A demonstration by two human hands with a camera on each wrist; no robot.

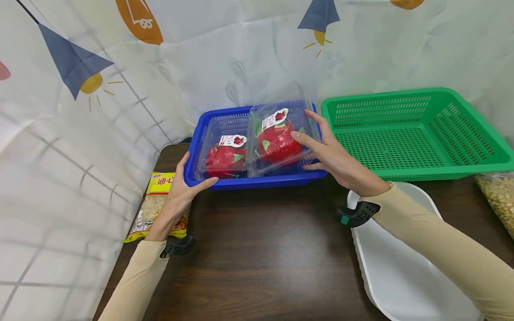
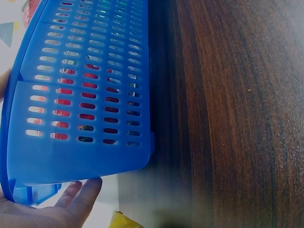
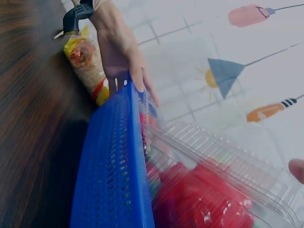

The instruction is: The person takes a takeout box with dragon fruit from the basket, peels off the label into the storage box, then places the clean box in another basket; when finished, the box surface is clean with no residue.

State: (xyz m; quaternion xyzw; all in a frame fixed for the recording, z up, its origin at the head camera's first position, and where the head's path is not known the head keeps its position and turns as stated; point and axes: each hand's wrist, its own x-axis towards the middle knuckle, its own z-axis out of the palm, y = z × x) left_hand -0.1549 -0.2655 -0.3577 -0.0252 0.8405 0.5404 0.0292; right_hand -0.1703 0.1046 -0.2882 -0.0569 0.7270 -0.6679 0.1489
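Observation:
A blue plastic basket (image 1: 261,182) stands near the back curtain, and my left hand (image 1: 178,196) grips its left end, thumb over the front rim. Inside it, on the left, lies a clear plastic box of red dragon fruit (image 1: 226,160) with a white label. A second such box (image 1: 277,145) sits tilted at the basket's right side, overlapping the first. My right hand (image 1: 331,154) holds this box at its right end, its thumb over the lid. The slotted basket side (image 2: 85,95) fills much of the left wrist view, with red showing through.
A green basket (image 1: 385,171) stands at the back right, with a white tray (image 1: 401,267) in front of it. Left of the blue basket lies a yellow snack bag (image 1: 160,183). A bag of pale green beans (image 1: 499,196) lies at the right edge of the dark wooden table (image 1: 261,258).

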